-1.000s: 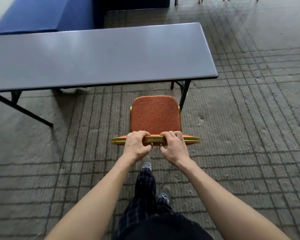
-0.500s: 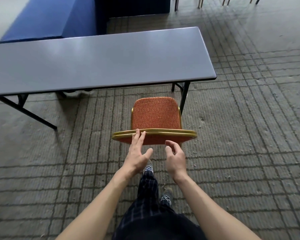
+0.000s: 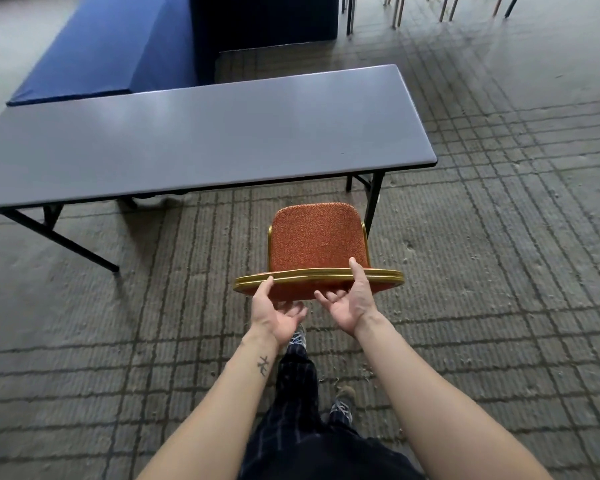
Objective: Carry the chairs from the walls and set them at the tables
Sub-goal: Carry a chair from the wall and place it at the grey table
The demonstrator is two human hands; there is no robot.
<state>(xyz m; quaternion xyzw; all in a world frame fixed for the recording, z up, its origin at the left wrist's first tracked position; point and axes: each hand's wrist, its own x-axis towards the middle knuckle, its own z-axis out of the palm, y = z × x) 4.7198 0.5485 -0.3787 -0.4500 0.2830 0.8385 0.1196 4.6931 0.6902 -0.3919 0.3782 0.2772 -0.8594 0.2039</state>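
A chair (image 3: pixel 317 242) with red patterned upholstery and a gold frame stands on the carpet just in front of the long grey folding table (image 3: pixel 201 140), near the table's right end. Its backrest top faces me. Both my hands are turned palm up at the backrest. The thumb of my left hand (image 3: pixel 274 315) touches the gold top rim near its left end, and the thumb of my right hand (image 3: pixel 352 301) lies across the rim near the middle. The fingers of both hands are loosely curled toward me and grip nothing.
The table's black legs (image 3: pixel 374 199) stand just right of the chair. A blue-covered platform (image 3: pixel 111 46) lies behind the table. Several chair legs (image 3: pixel 444 6) show at the top right. My legs and shoes (image 3: pixel 342 407) are below the hands, on patterned grey carpet.
My hands let go of the backrest rim they gripped a second ago, then turned palm up with only the thumbs on it. The view has pulled back from the table.
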